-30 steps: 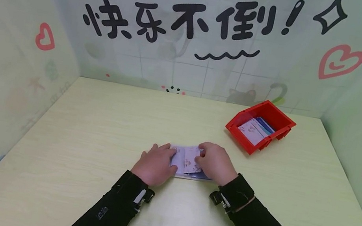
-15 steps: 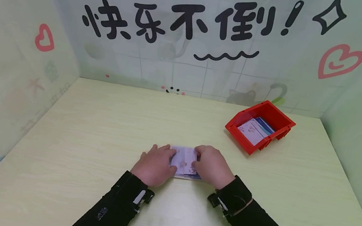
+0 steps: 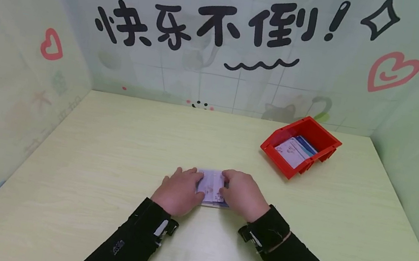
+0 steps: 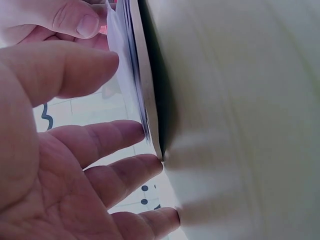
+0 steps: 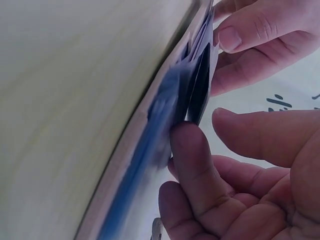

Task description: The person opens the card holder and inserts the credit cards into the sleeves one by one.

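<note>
A small pale purple card with a floral print lies on a thin booklet on the table. My left hand rests at the booklet's left side, thumb and index finger over it, the other fingers spread at its edge. My right hand holds the card's right edge between bent index finger and thumb. In the right wrist view, layered leaves fan apart along the booklet's edge, with a blurred blue part below. The booklet's right portion is hidden under my right hand in the head view.
A red plastic bin stands at the back right, holding several printed cards, pale and blue. Printed walls enclose the pale wooden table at the back and both sides.
My right hand has shifted left and slightly toward me with the card, whose right edge now lies further left over the booklet. The left hand stays in place.
</note>
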{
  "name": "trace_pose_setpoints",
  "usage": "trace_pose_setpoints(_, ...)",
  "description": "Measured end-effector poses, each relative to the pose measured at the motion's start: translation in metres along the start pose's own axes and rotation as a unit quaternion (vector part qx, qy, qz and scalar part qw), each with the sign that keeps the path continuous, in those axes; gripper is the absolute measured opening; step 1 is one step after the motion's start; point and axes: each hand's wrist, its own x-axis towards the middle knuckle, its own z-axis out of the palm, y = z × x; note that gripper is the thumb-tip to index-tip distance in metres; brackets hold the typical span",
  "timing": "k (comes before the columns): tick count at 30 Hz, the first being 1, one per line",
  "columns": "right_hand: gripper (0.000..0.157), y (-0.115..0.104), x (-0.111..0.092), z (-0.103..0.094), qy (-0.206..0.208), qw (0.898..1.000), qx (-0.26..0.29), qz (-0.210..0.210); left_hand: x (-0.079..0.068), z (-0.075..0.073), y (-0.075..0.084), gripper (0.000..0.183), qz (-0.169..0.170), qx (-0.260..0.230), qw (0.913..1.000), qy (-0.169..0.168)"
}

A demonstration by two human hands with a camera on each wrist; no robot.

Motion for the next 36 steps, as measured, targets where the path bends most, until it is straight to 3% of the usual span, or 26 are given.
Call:
trace_pose_setpoints(21,0.049,-0.0018,-0.0056,0.0037,-0.008,0.999,0.031,-0.031,-0.0001,0.0014,-0.0014,0.056,0.009,0.007,0.9999,0.003)
trace_pose_setpoints(30,0.052,-0.0016,-0.0074,0.0035,-0.025,0.998,0.045,-0.023,-0.0004,0.0008,-0.0012,0.057,0.014,0.001,0.9999,0.004)
trace_pose_setpoints(36,0.049,-0.0016,-0.0084,0.0031,-0.025,0.998,0.034,-0.050,0.0000,0.0016,-0.0027,0.057,0.019,0.002,0.9998,0.007)
